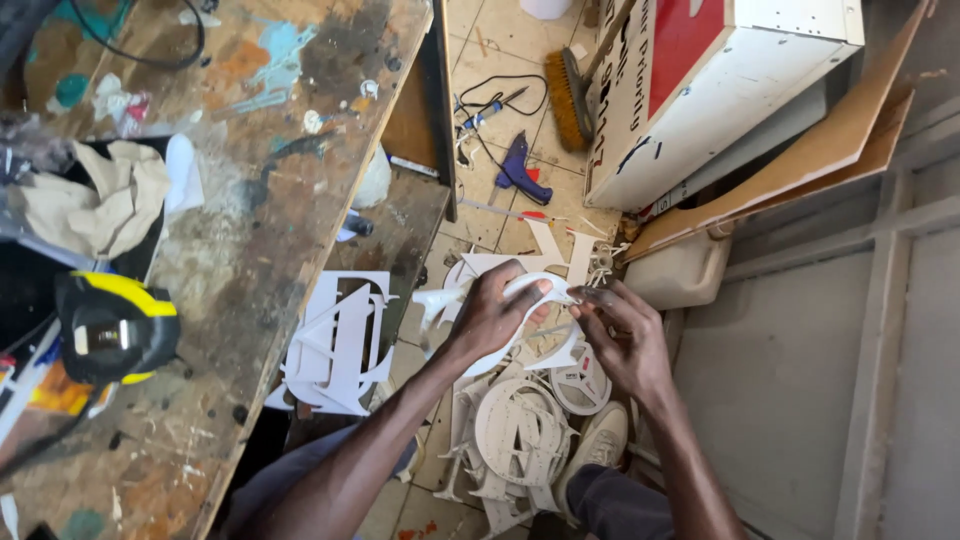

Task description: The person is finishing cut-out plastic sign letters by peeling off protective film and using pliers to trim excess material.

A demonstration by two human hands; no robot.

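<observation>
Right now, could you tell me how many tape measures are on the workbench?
1: a yellow and black tape measure lies near the left edge of the paint-stained workbench, beside the crumpled cloth. Others could be hidden under the clutter.

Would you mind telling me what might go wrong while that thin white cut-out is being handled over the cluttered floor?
The white cut-out piece looks thin; gripped by the left hand and picked at by the right hand, it might snap. More cut-out shapes lie by the shoe and could be stepped on. The glue gun and its cord might snag a foot.
</observation>
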